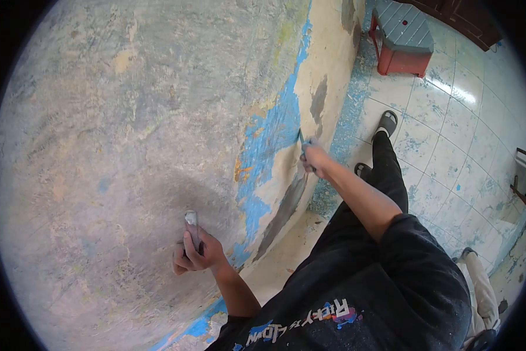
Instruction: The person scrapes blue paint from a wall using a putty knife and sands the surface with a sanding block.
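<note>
My right hand (315,158) is closed around a scraper (302,138), its thin blade against the edge of the blue paint (274,137) on the wall. Cream paint lies to the right of that blue strip, broken by grey bare patches. Lower down on the left, my left hand (199,251) grips a short grey tool (191,223) with a pale, flat end, held in front of the bare grey wall (140,146). Its exact kind is hard to make out. My fingers cover most of both handles.
Blue paint flakes (356,117) litter the tiled floor (438,128) along the wall's foot. A red stool with a grey top (403,35) stands near the wall. Another person's legs (479,286) in light trousers show at lower right. Dark furniture (467,17) stands behind the stool.
</note>
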`<state>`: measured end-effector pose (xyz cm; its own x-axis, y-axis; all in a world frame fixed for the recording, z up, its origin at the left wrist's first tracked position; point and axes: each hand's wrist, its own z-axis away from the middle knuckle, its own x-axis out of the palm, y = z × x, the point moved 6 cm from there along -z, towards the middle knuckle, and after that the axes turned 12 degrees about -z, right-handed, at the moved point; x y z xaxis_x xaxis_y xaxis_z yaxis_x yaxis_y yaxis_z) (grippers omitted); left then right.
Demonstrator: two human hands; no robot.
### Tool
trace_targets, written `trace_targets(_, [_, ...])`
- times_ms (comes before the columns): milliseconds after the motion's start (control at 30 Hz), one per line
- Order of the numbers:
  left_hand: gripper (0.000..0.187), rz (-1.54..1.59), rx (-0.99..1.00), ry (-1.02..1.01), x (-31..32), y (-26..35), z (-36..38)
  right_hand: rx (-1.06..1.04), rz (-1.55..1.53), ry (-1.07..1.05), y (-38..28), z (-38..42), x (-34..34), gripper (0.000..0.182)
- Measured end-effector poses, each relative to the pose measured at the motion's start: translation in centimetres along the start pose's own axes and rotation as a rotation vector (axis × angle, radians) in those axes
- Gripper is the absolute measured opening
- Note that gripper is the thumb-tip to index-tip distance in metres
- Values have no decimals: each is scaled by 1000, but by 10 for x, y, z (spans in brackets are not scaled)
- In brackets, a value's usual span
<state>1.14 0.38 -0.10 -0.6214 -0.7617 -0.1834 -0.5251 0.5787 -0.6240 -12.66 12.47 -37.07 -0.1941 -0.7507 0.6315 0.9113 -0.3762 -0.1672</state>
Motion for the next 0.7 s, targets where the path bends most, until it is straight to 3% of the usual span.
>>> trace_targets(67, [29,28,-7,-31,-1,-5,5,48,-18,-61,1,24,11,14])
trace_targets(267, [27,46,4,-31,-1,-4,4,15,31,-3,-2,-17,-15,13])
trace_targets(367, [26,30,-2,-40,1,-5,6,94,-13,-119,-12,31,4,15])
trace_targets(467, [27,23,9,-53,0,-3,3,54,12,-70,-12,0,-16,14])
trace_targets(700, [28,14,11,-57,-1,-5,6,58,64,-107,-13,20,-4,12])
